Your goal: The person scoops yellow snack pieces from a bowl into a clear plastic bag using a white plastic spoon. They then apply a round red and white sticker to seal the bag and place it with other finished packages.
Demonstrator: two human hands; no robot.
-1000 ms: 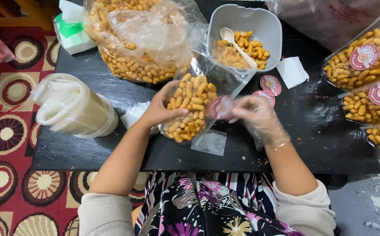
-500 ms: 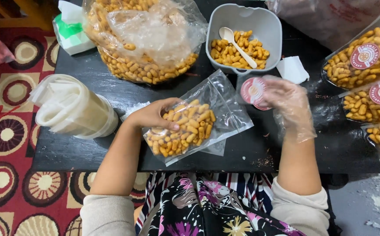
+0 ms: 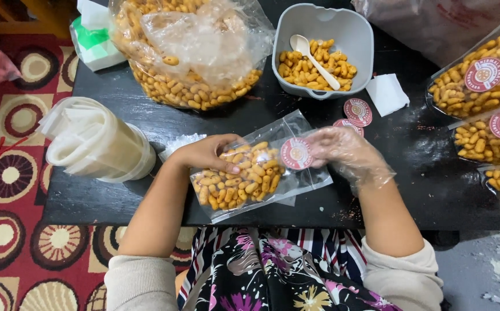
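black table (image 3: 117,103) over patterned red rug (image 3: 14,190); both hands grasping the snack bag (image 3: 250,178).

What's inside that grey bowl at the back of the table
The grey bowl holds a shallow heap of golden snack pieces with a white plastic spoon lying on them. The bowl's bottom beneath the pieces is covered.

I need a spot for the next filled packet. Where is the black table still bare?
Bare table lies right of the gloved right hand, short of the finished packets. Another patch sits below the roll of empty bags, beside the left hand. The far side is crowded: big snack bag, grey bowl, loose stickers.
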